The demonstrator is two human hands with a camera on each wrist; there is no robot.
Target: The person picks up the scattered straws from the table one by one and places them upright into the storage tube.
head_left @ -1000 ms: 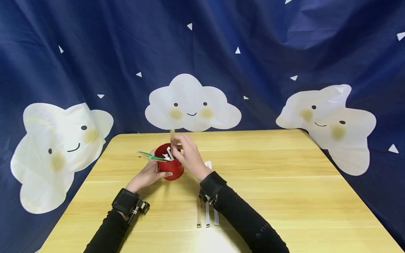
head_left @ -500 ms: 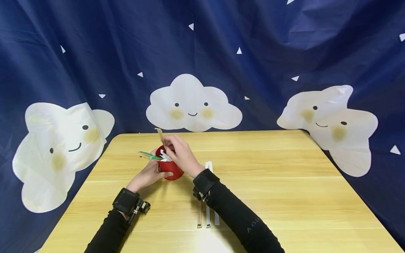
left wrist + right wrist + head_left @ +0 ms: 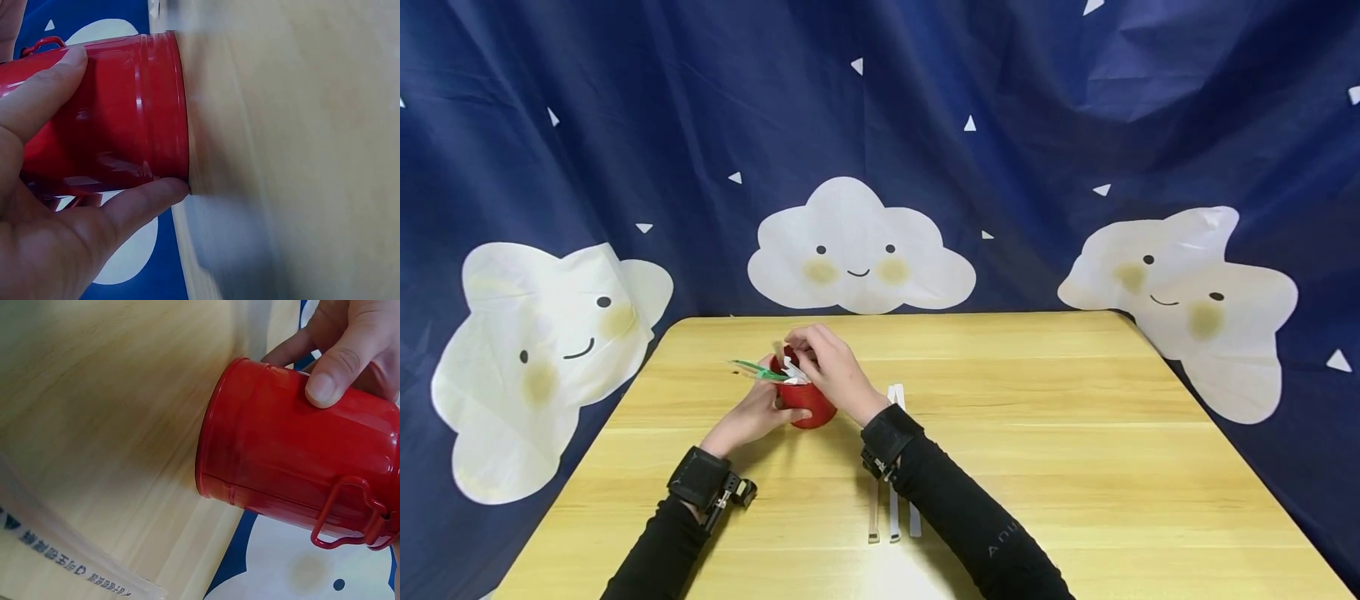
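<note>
In the head view my left hand [image 3: 756, 414] grips a red metal pail [image 3: 809, 407] left of the table's middle; the pail is tilted. Thumb and fingers wrap its side in the left wrist view, where the pail [image 3: 103, 115] fills the left part. Green-ended sticks [image 3: 760, 372] and white strips [image 3: 794, 372] poke out of its mouth. A tan strip [image 3: 778, 354] stands inside at the rim, its lower part hidden. Just right of it, my right hand [image 3: 831, 367] has bent fingers over the mouth, with a gap between thumb and fingers.
Several thin strips [image 3: 894, 517] lie side by side on the wooden table [image 3: 1075, 433], partly under my right forearm. One printed clear wrapper [image 3: 75, 550] shows in the right wrist view. A blue curtain [image 3: 700, 83] with clouds hangs behind the table.
The tan strip leaned left, then slid down into the pail, out of the right hand's fingers. The right hand moved slightly left. My left hand kept its grip on the pail.
</note>
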